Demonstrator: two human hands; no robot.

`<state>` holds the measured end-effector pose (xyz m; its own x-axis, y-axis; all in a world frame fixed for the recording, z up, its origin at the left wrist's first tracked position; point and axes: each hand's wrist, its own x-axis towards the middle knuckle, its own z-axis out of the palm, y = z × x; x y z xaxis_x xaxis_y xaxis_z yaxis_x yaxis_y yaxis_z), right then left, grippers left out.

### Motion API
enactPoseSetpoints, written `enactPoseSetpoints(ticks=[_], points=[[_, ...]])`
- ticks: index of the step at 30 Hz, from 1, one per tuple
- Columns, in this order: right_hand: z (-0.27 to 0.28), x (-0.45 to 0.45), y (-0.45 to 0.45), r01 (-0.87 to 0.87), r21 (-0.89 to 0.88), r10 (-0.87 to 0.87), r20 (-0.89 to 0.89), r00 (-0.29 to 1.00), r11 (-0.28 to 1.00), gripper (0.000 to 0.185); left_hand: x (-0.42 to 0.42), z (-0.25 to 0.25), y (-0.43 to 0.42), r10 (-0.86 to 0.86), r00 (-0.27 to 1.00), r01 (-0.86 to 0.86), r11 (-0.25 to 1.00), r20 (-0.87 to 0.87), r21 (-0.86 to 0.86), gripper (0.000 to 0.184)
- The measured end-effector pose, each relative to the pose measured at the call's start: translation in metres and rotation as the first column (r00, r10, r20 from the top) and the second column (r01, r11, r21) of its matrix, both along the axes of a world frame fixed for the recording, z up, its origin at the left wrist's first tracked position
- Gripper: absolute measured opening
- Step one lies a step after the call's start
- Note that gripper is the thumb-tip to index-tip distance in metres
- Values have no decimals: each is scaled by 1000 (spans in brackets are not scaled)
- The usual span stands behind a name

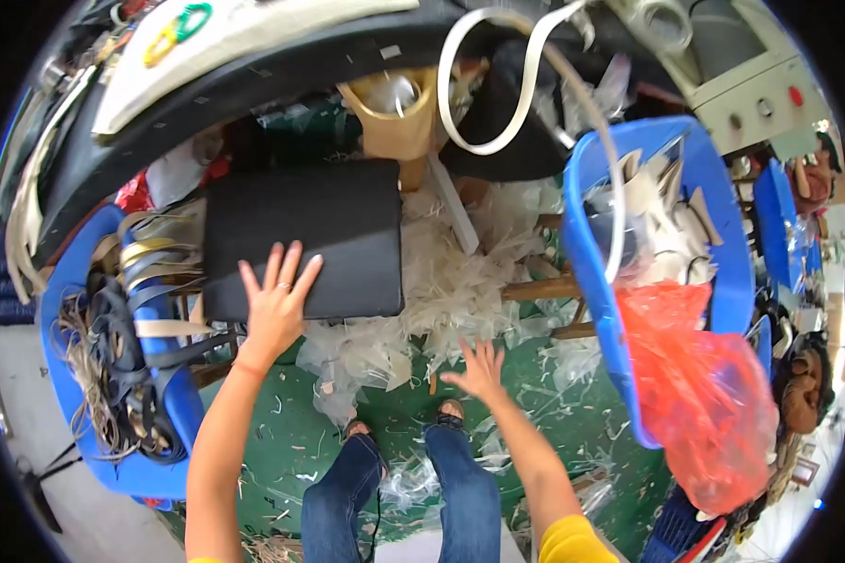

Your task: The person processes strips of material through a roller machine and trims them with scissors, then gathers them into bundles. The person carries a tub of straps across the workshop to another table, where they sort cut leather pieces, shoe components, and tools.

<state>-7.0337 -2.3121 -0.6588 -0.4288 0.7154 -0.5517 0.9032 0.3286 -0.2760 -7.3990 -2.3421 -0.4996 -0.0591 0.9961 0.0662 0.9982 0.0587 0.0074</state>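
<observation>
My left hand (279,298) lies with fingers spread on the near edge of a flat black padded board (300,230), and a ring shows on one finger. My right hand (480,370) hovers over the floor with its fingers apart and holds nothing. Beyond it lies a heap of crumpled clear plastic scraps (460,291). Just left of the board, several straps (155,249) in beige, grey and yellow hang over a blue bin (174,375). What supports the black board underneath is hidden.
On the right stands a blue tub (589,225) with pale offcuts and a red plastic bag (699,394). A white strip loop (451,94) hangs at the top, near a tan bin (390,136). A machine (746,103) is top right. Scraps litter the green floor (286,469).
</observation>
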Motion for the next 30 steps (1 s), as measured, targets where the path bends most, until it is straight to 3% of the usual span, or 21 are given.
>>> enactPoseSetpoints(ticks=[2,4,6,8,11,14,15,17,18,19,21,22,23,24,25,26,27,30], points=[[-73,-19,38,-165,143,171,-36,985,976,104,-3,-1,-10,58,998,-57,998,29,-9,74],[-130,-49,77,-152,226,185,-132,974,962,112,-20,-5,-23,57,998,-57,998,-16,21,74],[-157,-91,116,-202,282,214,-12,977,938,118,-43,-12,-36,32,999,-30,994,-21,104,74],[-147,-132,146,-76,111,68,74,995,991,121,-53,-13,-44,62,998,-62,990,5,125,72],[-167,-159,162,90,45,-88,-48,995,995,117,-67,-22,-43,98,994,-105,976,44,189,68],[-214,-152,164,8,-91,22,324,946,996,102,-66,-27,-44,146,987,-160,958,73,237,70],[-272,-144,153,98,-146,-58,255,965,984,91,-68,-29,-44,167,980,-188,951,105,244,70],[-298,-120,121,121,-208,-99,111,989,971,75,-70,-29,-44,164,979,-189,952,118,241,70],[-275,-101,95,63,-201,-58,29,998,978,69,-70,-28,-44,167,978,-194,950,127,246,70],[-357,-55,40,22,-22,-21,51,998,1000,62,-69,-25,-43,185,978,-203,952,97,231,69],[-347,32,-27,24,-382,-61,-84,995,924,57,-72,-26,-43,203,975,-220,946,93,237,67],[-302,73,-60,-118,-438,263,287,921,891,54,-73,-26,-43,208,973,-225,947,97,231,67],[-325,164,-131,-65,-372,209,360,909,926,49,-73,-26,-43,197,975,-215,947,99,238,68],[-278,216,-157,-55,-457,299,482,824,888,40,-72,-25,-41,197,976,-213,947,88,242,68],[-219,248,-170,271,-426,78,643,762,863,35,-70,-24,-39,191,978,-205,951,80,232,69],[-141,275,-183,204,-367,80,629,773,908,36,-66,-23,-38,181,980,-194,955,78,225,69],[-97,306,-194,252,-340,39,660,750,906,35,-64,-23,-36,175,979,-196,953,107,232,71],[-8,389,-252,462,-331,-26,789,613,823,35,-57,-23,-33,167,982,-184,958,90,222,73]])
